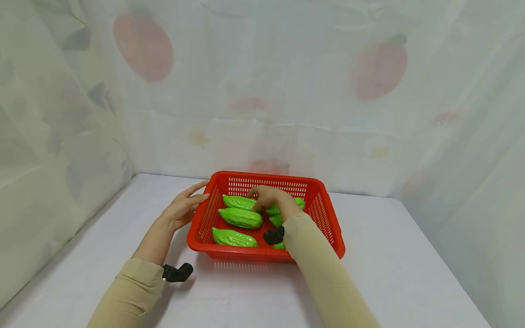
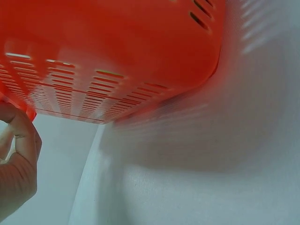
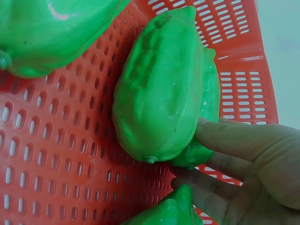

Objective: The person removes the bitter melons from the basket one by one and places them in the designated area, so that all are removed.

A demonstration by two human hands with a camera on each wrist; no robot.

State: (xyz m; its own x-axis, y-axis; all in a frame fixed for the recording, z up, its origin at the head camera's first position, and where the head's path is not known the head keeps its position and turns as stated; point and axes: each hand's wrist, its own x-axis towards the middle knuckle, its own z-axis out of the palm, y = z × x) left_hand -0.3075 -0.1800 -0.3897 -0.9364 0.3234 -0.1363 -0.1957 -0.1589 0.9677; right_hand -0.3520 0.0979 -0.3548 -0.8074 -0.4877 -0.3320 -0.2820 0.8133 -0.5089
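Several bright green, bumpy bitter melons lie in a red plastic basket (image 1: 242, 255) with slotted walls. Three form a column on the left: a far one (image 1: 238, 202), a middle one (image 1: 242, 218) and a near one (image 1: 234, 237). My left hand (image 1: 184, 207) holds the basket's left rim, its curled fingers also showing in the left wrist view. Reaching into the basket, my right hand (image 1: 270, 197) pinches the right end of the far bitter melon (image 3: 211, 93), thumb on one side and fingers on the other. The middle melon (image 3: 159, 89) partly covers it in the right wrist view.
More melons (image 1: 275, 220) sit in the basket's right half, partly hidden behind my right forearm. The basket stands on a white-covered table (image 1: 369, 273). Pale curtains (image 1: 262, 91) printed with fruit hang behind the table and at both sides.
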